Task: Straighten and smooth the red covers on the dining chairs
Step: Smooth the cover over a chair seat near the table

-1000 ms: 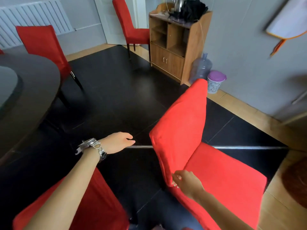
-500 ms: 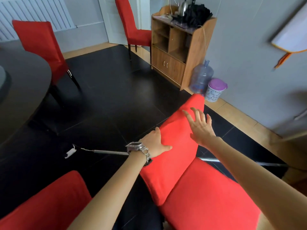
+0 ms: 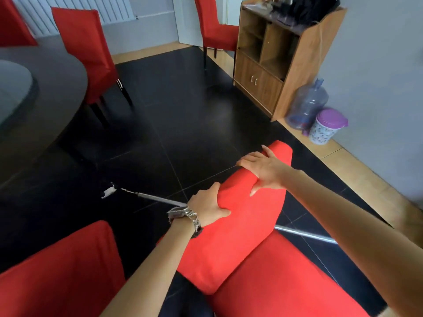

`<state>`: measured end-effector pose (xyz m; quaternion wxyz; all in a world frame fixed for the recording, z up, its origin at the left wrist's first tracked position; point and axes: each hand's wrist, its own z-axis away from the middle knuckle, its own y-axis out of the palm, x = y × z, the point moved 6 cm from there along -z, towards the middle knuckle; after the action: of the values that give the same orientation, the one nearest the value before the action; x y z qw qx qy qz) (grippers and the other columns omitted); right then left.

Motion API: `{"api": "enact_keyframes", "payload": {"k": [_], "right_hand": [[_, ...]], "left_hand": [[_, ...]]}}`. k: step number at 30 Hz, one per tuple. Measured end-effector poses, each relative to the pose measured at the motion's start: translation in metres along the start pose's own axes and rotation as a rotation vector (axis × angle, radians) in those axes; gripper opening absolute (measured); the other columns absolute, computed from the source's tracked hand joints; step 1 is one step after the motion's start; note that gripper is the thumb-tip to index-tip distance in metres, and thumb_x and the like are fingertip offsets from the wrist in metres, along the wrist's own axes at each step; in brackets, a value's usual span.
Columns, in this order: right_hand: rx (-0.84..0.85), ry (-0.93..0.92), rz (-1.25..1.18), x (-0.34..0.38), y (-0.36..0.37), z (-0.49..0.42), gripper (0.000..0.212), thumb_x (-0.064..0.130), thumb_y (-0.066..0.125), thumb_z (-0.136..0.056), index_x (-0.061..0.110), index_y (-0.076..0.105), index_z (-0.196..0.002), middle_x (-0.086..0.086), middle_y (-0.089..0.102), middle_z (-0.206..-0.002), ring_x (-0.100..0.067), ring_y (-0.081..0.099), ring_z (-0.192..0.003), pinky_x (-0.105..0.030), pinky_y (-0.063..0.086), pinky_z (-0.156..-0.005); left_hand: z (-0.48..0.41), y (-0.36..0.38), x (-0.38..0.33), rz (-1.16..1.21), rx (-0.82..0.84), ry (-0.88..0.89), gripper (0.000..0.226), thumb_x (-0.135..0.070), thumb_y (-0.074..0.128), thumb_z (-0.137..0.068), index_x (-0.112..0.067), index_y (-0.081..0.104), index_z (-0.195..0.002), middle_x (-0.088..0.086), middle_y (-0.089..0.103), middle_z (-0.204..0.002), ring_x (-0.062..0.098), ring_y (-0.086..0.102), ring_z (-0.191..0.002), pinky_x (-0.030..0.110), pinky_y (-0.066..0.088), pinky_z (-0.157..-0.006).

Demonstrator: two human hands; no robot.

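Note:
A dining chair in a red cover [image 3: 240,234] stands right in front of me, its backrest tilted and its seat at the lower right. My left hand [image 3: 209,205], a metal watch on its wrist, grips the backrest's top left corner, thumb on the front face. My right hand [image 3: 265,170] is curled over the top edge further right, fingers over the back, thumb on the front. A second red-covered chair [image 3: 57,271] fills the lower left.
A dark round table [image 3: 41,92] is at the left with a red chair [image 3: 87,53] beside it. Another red chair [image 3: 215,26] stands by the wooden cabinet [image 3: 281,60]. A water jug [image 3: 306,106] and a purple-lidded bin [image 3: 325,126] sit by the wall. A metal pole [image 3: 155,199] lies on the black floor.
My right hand left the backrest's lower edge, rose and now grips the top edge. My left hand came across from the left onto the top left corner.

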<state>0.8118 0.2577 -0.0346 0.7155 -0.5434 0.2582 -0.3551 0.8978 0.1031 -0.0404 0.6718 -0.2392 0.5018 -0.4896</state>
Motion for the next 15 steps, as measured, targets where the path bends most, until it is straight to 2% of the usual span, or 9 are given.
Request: {"api": "enact_keyframes", "payload": {"k": [3,5,7,9,15], "right_hand": [[0.073,0.068,-0.015,-0.024,-0.006,-0.007,0.102,0.068,0.075,-0.058,0.028,0.034,-0.143,0.006,0.031,-0.151,-0.018,0.016,-0.145,-0.06,0.001,-0.113],[0.095,0.114,0.014,-0.038,-0.007,-0.008,0.099,0.075,0.069,-0.056,0.024,0.042,-0.136,0.003,0.042,-0.143,-0.019,0.024,-0.142,-0.062,0.002,-0.113],[0.099,0.13,0.031,-0.042,-0.006,-0.007,0.094,0.08,0.065,-0.055,0.021,0.049,-0.126,0.003,0.055,-0.125,-0.021,0.038,-0.132,-0.062,0.005,-0.114],[0.121,0.144,0.061,-0.041,-0.006,-0.008,0.094,0.083,0.063,-0.053,0.019,0.051,-0.121,0.004,0.059,-0.115,-0.021,0.045,-0.123,-0.062,0.006,-0.114],[0.216,0.157,0.198,-0.025,-0.019,-0.02,0.101,0.086,0.059,-0.05,0.022,0.051,-0.127,0.005,0.065,-0.114,-0.018,0.053,-0.12,-0.063,0.0,-0.112]], "left_hand": [[0.001,0.002,0.006,0.112,0.013,-0.009,0.063,-0.042,0.068,-0.076,-0.029,0.04,-0.131,-0.001,0.067,-0.108,0.025,0.064,-0.099,0.038,0.049,-0.09],[0.0,0.003,0.007,0.133,-0.012,0.005,0.06,-0.038,0.067,-0.078,-0.031,0.041,-0.131,-0.002,0.069,-0.102,0.022,0.066,-0.095,0.037,0.05,-0.089],[0.0,0.003,0.008,0.142,-0.023,0.023,0.052,-0.034,0.065,-0.08,-0.027,0.044,-0.127,-0.001,0.07,-0.093,0.023,0.066,-0.089,0.037,0.052,-0.085],[0.001,0.002,0.009,0.187,-0.009,0.034,0.045,-0.033,0.065,-0.082,-0.023,0.047,-0.122,0.003,0.069,-0.087,0.024,0.066,-0.082,0.039,0.052,-0.082],[0.008,-0.001,0.017,0.263,-0.023,0.072,0.043,-0.029,0.065,-0.085,-0.017,0.049,-0.123,0.009,0.069,-0.087,0.027,0.065,-0.08,0.041,0.051,-0.082]]}}
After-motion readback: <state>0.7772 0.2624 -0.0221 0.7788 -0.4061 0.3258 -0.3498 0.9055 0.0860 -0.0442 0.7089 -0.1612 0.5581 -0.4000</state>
